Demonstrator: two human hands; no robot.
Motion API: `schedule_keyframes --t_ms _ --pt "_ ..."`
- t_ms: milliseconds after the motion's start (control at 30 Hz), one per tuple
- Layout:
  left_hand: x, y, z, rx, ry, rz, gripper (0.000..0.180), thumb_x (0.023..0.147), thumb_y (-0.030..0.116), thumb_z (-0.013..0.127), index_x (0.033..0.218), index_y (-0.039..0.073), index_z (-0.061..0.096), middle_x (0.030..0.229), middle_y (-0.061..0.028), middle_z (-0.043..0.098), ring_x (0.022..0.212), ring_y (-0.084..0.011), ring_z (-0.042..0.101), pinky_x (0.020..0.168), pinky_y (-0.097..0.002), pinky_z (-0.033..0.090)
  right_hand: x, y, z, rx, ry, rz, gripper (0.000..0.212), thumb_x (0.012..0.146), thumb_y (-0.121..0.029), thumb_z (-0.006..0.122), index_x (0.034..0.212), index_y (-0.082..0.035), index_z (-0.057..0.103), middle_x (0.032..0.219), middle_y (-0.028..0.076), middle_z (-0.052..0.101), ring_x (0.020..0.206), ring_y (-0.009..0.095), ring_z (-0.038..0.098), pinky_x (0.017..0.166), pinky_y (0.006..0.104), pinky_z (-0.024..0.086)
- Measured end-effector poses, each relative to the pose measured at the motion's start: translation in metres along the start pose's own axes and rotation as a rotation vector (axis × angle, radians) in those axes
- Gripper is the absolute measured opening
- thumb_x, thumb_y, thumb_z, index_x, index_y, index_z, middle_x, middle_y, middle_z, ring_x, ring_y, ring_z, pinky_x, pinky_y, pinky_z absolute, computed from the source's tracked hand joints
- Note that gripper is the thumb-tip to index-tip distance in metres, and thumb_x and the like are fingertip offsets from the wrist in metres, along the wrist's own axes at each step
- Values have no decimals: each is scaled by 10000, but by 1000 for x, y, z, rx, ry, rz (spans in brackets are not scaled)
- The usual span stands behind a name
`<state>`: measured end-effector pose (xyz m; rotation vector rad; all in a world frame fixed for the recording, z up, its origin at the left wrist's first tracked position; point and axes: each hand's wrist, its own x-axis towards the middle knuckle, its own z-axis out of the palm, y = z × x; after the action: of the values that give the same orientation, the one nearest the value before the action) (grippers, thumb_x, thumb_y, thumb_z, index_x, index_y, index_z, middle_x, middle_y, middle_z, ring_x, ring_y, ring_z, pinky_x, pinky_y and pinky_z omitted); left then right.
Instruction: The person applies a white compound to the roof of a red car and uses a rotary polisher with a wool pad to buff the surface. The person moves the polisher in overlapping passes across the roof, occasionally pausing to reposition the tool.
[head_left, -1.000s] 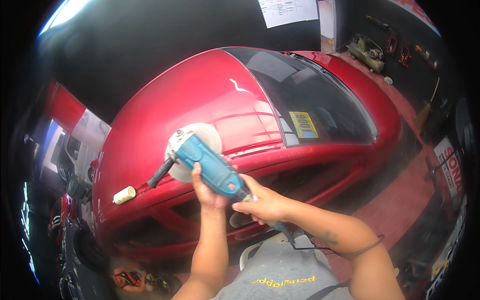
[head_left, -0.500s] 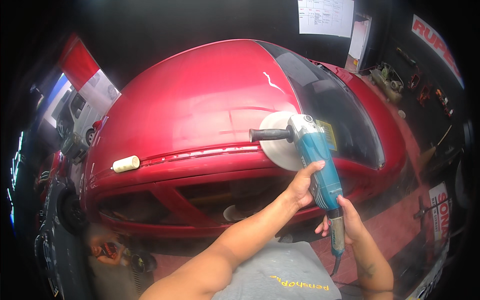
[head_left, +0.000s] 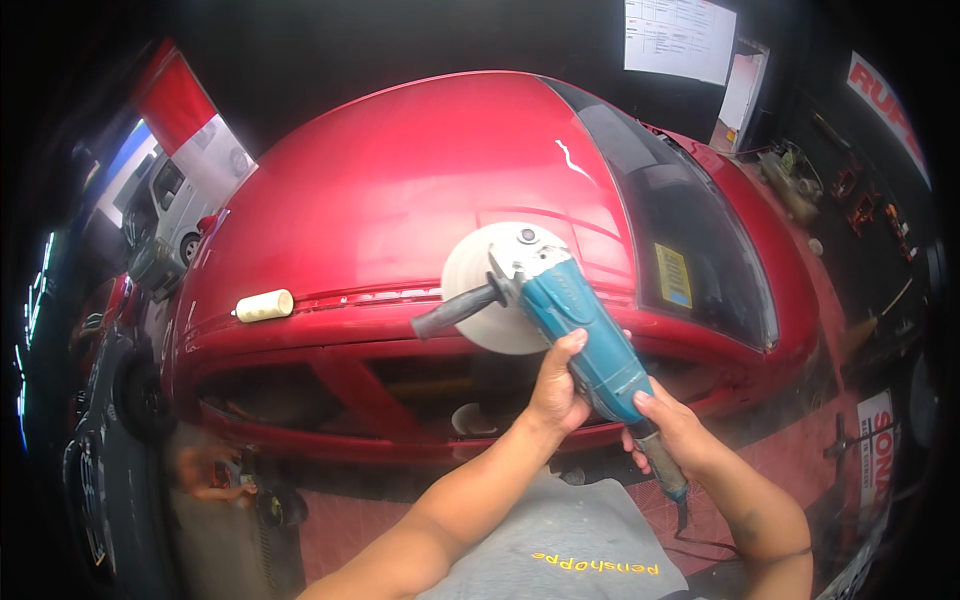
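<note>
A teal rotary polisher [head_left: 592,338] is held in both my hands over the near edge of a red car's roof [head_left: 420,170]. My left hand [head_left: 560,388] is wrapped round the middle of its body. Farther back, by the cord end, my right hand [head_left: 672,428] grips the rear handle. The round white pad [head_left: 470,265] lies at the roof's side rail; whether it touches the paint is hard to tell. A black side handle [head_left: 455,310] sticks out leftward, with no hand on it. White streaks [head_left: 572,160] mark the roof near the windshield.
On the roof edge to the left lies a cream bottle [head_left: 264,306]. The polisher's cord [head_left: 684,518] hangs beside my right forearm. A person [head_left: 210,472] is low down at the lower left, near a dark car [head_left: 120,470]. Tools hang on the right-hand wall [head_left: 850,190].
The polisher has moved left along the roof edge, its head swinging leftward and a little nearer. Both hands have kept their grip. The view has shifted slightly.
</note>
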<state>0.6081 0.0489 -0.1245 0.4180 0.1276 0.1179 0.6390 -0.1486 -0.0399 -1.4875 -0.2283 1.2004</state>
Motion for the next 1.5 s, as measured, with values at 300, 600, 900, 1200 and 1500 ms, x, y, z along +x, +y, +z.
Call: schedule_keyframes --t_ms 300,600,900,1200,1500 --pt "-26 85 -30 -11 -8 232 709 908 456 728 1388 -43 579 1230 -192 705 1204 -383 708 1086 -608 583 59 -28 70 -129 -143 4 717 1118 -569 532 1673 -198 271 879 75 624 603 134 598 515 304 514" --pt "-14 159 -51 -3 -72 251 717 943 513 728 1379 -42 597 1219 -210 717 1179 -405 721 1053 -614 603 98 -29 101 -108 -327 -270 1164 998 -206 768 1770 -218 -103 1098 120 641 756 148 657 647 324 580" --pt "45 100 -29 57 -140 -22 746 954 485 728 1438 -53 546 1290 -253 706 1201 -420 726 1069 -624 589 59 5 68 29 -8 -351 1135 1020 -146 725 1768 -294 -115 1099 81 639 694 111 621 537 288 556" --pt "153 21 9 159 -221 -287 619 976 484 741 1348 9 603 1137 -189 730 1015 -330 757 937 -495 643 46 -7 17 252 334 -344 924 1061 -195 644 1756 -297 45 1024 112 631 629 145 608 484 306 545" --pt "166 86 14 178 -181 -207 562 959 433 768 1335 48 606 1074 -152 734 937 -323 764 879 -525 661 81 -47 22 280 160 -367 866 1055 -214 690 1729 -286 150 990 90 615 640 138 612 498 308 561"
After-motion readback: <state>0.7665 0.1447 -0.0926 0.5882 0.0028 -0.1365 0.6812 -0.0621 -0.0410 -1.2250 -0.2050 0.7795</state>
